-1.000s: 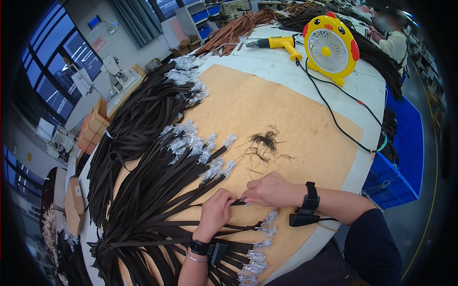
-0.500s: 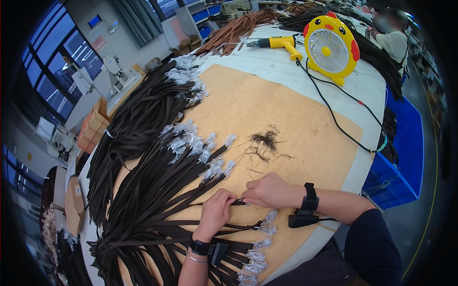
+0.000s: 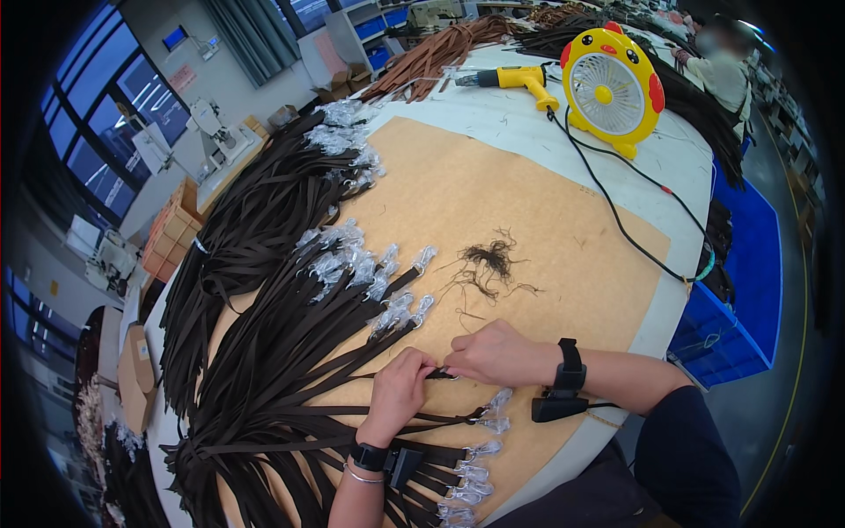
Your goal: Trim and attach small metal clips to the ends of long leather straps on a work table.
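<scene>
Because it looks like flat, thin webbing, we expect the dark strap (image 3: 437, 374) to be light, limp and hardly fragile, best pinched close to its end. We have it over the brown sheet (image 3: 572, 264) on the table (image 3: 502, 132), our left hand (image 3: 401, 387) and right hand (image 3: 495, 352) both pinched narrow on that end. Around it lie other straps (image 3: 251, 352) with plastic-wrapped clasps (image 3: 498, 401); farther out are loose threads (image 3: 488, 258) and a yellow fan (image 3: 603, 94).

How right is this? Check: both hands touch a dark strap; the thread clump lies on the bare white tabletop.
Wrong surface: the head view shows the thread clump on the tan sheet. The left hand and right hand touch a dark strap.
</scene>
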Motion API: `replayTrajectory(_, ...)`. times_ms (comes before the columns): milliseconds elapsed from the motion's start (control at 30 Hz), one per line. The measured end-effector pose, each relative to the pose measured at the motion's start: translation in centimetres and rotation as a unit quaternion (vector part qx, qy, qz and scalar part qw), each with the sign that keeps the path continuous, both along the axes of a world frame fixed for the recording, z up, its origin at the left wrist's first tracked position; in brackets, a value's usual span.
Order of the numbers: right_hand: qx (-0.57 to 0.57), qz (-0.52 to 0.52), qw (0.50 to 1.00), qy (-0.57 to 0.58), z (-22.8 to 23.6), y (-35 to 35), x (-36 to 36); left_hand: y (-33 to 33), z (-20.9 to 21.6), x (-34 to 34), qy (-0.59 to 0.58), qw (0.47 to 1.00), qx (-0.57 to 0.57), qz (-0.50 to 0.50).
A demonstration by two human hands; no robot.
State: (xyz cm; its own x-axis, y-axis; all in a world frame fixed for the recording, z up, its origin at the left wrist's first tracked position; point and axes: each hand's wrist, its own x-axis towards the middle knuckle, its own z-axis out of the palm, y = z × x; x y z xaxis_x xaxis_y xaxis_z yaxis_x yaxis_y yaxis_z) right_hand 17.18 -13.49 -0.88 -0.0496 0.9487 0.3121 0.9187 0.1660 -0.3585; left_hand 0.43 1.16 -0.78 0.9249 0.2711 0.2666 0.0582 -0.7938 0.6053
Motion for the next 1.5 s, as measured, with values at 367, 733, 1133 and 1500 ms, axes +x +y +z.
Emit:
replayTrajectory(367,-0.001,-0.021,0.990,0.137,-0.2,-0.2,1.7,2.0,1.6,2.5,0.005,0.996,-0.092,0.001)
replayTrajectory(733,-0.137,0.014,0.934,0.329,-1.0,0.3,3.1,1.4,3.6,-1.4,-0.016,0.998,0.052,0.042)
replayTrajectory(1133,-0.203,0.070,0.804,0.555,-1.8,0.2,2.2,0.8,0.7,-0.9,-0.006,0.976,-0.212,0.039)
replayTrajectory(1500,-0.235,0.055,0.811,0.533,0.0,-0.9,2.5,0.1,4.0,-1.3,-0.080,0.988,-0.062,0.118)
